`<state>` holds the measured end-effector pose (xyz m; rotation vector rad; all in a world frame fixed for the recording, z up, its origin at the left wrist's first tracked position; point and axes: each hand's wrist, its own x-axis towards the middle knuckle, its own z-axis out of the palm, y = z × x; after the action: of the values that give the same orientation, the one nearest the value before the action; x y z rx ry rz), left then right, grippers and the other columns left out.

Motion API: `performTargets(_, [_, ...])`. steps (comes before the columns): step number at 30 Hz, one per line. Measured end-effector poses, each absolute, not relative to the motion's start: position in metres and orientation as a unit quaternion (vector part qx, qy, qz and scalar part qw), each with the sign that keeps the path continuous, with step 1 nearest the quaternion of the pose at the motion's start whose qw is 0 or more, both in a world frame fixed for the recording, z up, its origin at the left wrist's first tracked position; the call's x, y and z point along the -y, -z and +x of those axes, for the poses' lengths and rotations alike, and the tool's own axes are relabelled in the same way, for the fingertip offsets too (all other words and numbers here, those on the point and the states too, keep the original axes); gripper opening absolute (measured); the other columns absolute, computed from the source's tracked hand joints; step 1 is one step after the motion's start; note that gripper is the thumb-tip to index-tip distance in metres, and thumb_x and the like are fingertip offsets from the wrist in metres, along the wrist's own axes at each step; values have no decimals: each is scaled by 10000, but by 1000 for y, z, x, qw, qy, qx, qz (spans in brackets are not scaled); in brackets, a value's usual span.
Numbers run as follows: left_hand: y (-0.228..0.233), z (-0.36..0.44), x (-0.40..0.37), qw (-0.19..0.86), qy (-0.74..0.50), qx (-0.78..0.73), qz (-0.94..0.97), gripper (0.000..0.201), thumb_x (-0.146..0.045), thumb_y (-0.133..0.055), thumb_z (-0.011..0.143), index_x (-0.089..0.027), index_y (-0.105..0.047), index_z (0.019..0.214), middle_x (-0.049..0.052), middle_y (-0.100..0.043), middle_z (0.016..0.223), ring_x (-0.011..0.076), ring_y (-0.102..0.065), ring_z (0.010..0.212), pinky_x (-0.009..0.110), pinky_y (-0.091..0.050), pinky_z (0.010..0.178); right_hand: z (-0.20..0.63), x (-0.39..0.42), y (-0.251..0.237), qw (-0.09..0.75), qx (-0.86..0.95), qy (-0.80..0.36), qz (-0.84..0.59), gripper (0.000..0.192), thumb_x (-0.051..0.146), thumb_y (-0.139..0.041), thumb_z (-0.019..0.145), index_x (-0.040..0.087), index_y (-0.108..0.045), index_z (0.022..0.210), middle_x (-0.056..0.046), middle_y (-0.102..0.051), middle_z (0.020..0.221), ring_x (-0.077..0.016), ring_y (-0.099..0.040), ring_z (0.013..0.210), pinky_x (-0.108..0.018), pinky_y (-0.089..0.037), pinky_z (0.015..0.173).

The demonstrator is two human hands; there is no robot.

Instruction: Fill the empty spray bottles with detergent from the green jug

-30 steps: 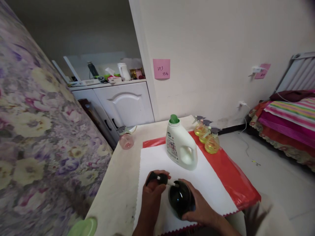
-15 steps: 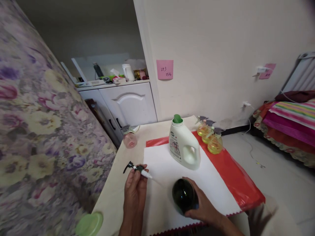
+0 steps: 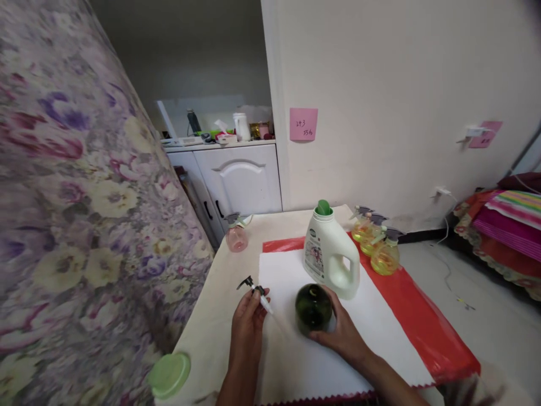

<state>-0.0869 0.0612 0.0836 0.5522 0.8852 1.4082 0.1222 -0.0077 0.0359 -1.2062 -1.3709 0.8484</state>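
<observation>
Left hand (image 3: pixel 248 313) pinching black spray pump (image 3: pixel 253 288) above table edge. Right hand (image 3: pixel 341 332) wrapped around dark green bottle (image 3: pixel 313 308), upright on white cloth (image 3: pixel 291 361), just beside white jug (image 3: pixel 331 257).

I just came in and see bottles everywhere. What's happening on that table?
A person is working at the table. The left hand holds a black spray pump that is out of its bottle. The right hand steadies the dark green bottle on the white cloth, beside a white jug.
</observation>
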Motion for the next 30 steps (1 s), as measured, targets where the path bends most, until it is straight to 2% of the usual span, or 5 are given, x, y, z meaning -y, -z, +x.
performTargets(10, [-70, -91, -58, 652, -573, -422, 263, 400, -344, -821, 623, -133, -662, 923, 61, -739, 857, 115, -637, 660, 225, -501, 616, 105, -9, -4, 497, 576, -359, -541, 884, 268, -809, 583, 231, -378, 1355, -110, -520, 1369, -311, -463, 1288, -481, -333, 1113])
performTargets(18, [-54, -98, -63, 594, -505, -491, 389, 426, -477, -703, 681, -144, -650, 941, 53, -698, 868, 143, -644, 688, 260, -494, 636, 116, -3, -7, 495, 585, -358, -533, 1019, 275, -848, 573, 245, -294, 1428, -129, -394, 1489, -308, -356, 1381, -517, -256, 1162])
performTargets(20, [-47, -98, -66, 574, -489, -513, 409, 449, -481, -706, 652, -129, -656, 925, 49, -686, 800, 166, -646, 664, 276, -490, 612, 123, 3, -13, 502, 587, -345, -533, 933, 270, -828, 615, 256, -335, 1407, -116, -428, 1468, -296, -397, 1359, -507, -286, 1154])
performTargets(25, [-37, -99, -74, 483, -438, -590, 476, 413, -478, -677, 620, -144, -621, 856, 39, -670, 689, 226, -651, 635, 328, -480, 595, 149, 21, -37, 544, 532, -315, -568, 505, 357, -657, 815, 282, -480, 1283, -94, -559, 1352, -269, -569, 1198, -483, -441, 1048])
performTargets(30, [-38, -101, -80, 362, -391, -642, 551, 226, -408, -643, 651, -208, -583, 739, 24, -655, 713, 248, -624, 744, 351, -447, 721, 180, 28, -56, 627, 455, -258, -578, 414, 421, -650, 808, 252, -565, 1176, -107, -632, 1233, -283, -615, 1105, -468, -502, 959])
